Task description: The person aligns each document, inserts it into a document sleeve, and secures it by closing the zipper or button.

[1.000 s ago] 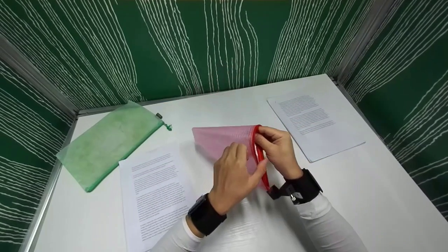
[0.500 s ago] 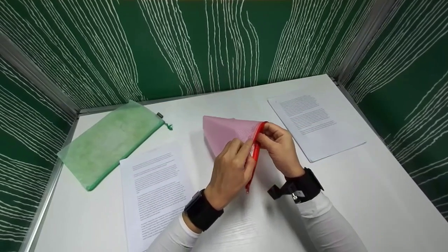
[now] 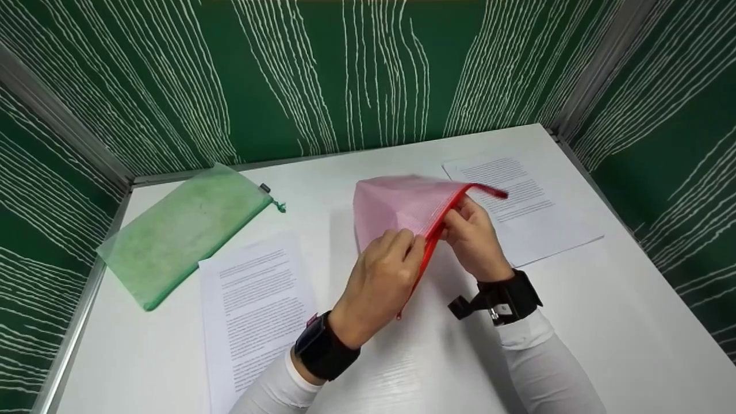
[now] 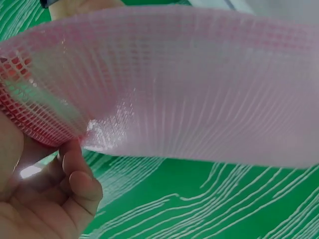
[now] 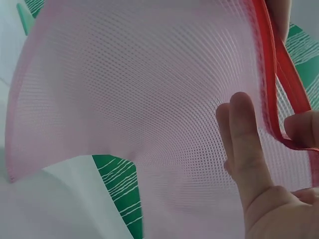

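I see a pink mesh pouch (image 3: 379,204) slanting mid-frame, the left hand (image 3: 380,282) and right hand (image 3: 476,238) both pinching its red zip edge (image 5: 267,64) at separate spots, apparently to steady the floppy mouth between them.

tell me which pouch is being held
The pink pouch with the red edge: left hand and right hand hold it, while the green pouch lies on the table.

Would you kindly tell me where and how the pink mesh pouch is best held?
The pink mesh pouch is probably best pinched by its red edging, coming from the person's right: that narrow band faces right in the head view, while the broad body curves and creases.
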### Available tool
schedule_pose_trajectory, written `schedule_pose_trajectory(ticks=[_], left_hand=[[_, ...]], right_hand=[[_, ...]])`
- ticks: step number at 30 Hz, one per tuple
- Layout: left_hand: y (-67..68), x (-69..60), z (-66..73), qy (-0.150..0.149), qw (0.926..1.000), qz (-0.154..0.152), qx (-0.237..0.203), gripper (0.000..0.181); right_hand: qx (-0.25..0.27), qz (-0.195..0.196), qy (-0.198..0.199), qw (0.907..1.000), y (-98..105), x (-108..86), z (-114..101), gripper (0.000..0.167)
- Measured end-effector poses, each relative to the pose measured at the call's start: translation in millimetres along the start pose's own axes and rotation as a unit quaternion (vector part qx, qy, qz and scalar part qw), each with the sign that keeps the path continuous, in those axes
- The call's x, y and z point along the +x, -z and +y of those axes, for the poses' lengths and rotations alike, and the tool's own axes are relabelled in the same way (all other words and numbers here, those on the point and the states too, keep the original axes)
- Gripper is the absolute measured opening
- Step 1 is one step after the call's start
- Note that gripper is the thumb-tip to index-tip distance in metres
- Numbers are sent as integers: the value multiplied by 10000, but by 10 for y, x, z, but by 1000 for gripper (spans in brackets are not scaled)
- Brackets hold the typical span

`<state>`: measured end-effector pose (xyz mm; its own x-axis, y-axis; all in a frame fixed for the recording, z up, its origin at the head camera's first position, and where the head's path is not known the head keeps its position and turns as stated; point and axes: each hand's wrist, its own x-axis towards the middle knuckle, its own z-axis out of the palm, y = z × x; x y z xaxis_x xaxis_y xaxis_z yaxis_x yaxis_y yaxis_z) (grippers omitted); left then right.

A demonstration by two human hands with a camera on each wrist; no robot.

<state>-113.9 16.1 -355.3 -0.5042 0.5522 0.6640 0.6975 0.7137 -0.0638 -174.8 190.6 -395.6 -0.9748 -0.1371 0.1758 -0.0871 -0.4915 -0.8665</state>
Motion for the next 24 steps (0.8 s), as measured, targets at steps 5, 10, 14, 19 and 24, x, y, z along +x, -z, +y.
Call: schedule_pose_trajectory(ticks=[5, 10, 14, 19, 24], left_hand=[[63, -18, 117, -357, 9980, -287, 427, 18], [42, -57, 233, -540, 9955, -546, 550, 20], [-51, -130, 265, -411, 9974, -588, -23, 24], [-203, -263, 183, 131, 9866, -592, -1517, 39], [-359, -399, -30, 1177, 9643, -660, -2280, 46]], right_hand=[[647, 205, -67, 9977, 42, 5, 16, 19], [1127, 190, -61, 9934, 101, -8, 68, 10], [1248, 168, 53, 9920, 123, -7, 78, 22], [1392, -59, 264, 9899, 140, -21, 44, 21], [1455, -154, 354, 9886, 149, -41, 8, 11]])
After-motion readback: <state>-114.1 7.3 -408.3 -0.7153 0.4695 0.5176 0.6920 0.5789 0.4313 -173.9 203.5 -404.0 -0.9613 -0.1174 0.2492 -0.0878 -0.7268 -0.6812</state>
